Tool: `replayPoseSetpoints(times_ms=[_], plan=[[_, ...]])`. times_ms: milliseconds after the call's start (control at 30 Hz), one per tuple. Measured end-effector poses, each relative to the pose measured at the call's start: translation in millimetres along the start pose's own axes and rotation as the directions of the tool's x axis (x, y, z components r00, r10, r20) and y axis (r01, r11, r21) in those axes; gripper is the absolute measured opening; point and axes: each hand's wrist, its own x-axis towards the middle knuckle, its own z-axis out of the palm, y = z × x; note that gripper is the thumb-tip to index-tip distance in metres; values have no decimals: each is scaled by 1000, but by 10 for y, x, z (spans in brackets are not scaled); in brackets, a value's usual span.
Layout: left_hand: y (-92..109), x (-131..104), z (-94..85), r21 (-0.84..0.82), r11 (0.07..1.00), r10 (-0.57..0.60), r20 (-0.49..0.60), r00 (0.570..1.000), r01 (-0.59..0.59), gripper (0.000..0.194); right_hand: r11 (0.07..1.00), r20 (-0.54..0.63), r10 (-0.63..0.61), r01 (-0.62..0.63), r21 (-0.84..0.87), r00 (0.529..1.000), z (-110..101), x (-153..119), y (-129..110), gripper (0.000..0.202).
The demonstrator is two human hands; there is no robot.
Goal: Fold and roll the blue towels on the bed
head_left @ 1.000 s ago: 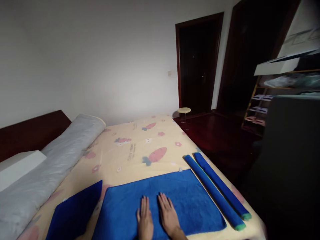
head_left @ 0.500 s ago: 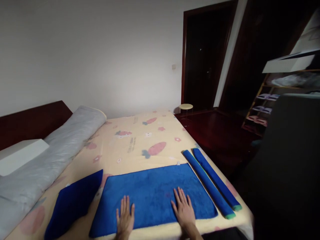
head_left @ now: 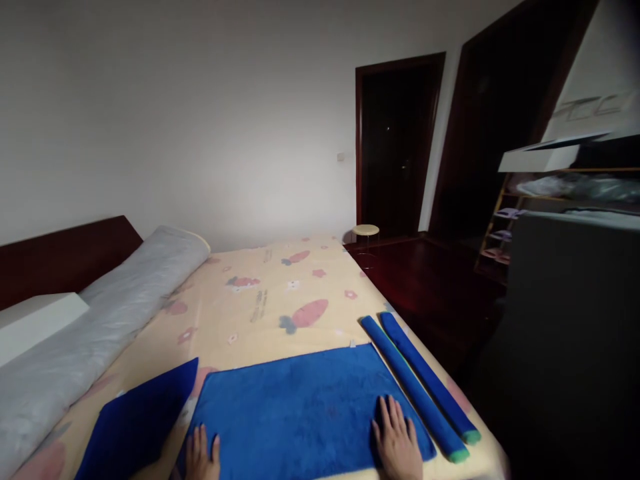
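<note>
A blue towel lies spread flat on the bed, with a small white tag at its far edge. My left hand rests on its near left part, fingers stretched out and holding nothing. Near the right edge, my right hand lies flat on the towel with its fingers extended. Two blue rolls with green ends, a nearer roll and an outer roll, lie side by side to the right. To the left is a darker blue folded cloth, partly cut off by the frame.
The bed has a cream sheet with carrot prints. A long grey pillow and a white box lie by the dark headboard. Beyond the bed stands a round stool; a dark grey panel stands at the right.
My hands have moved apart over the towel, the left one leftward and the right one rightward. The camera view has tilted up slightly. The rolls and folded cloth stay in place.
</note>
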Motion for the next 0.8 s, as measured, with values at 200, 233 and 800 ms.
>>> replayPoseSetpoints(times_ms=[200, 233, 800], plan=[[1435, -121, 120, -33, 948, 317, 218, 923, -317, 57, 956, 216, -254, 210, 205, 943, 213, 123, -949, 56], [1671, -185, 136, -80, 924, 381, 254, 889, -373, 56, 927, 250, -337, 274, 256, 908, 232, 136, -1102, 55], [820, 575, 358, 190, 966, 94, 371, 924, -175, 58, 971, 176, -237, 232, 53, 955, 202, 1240, 37, 66]])
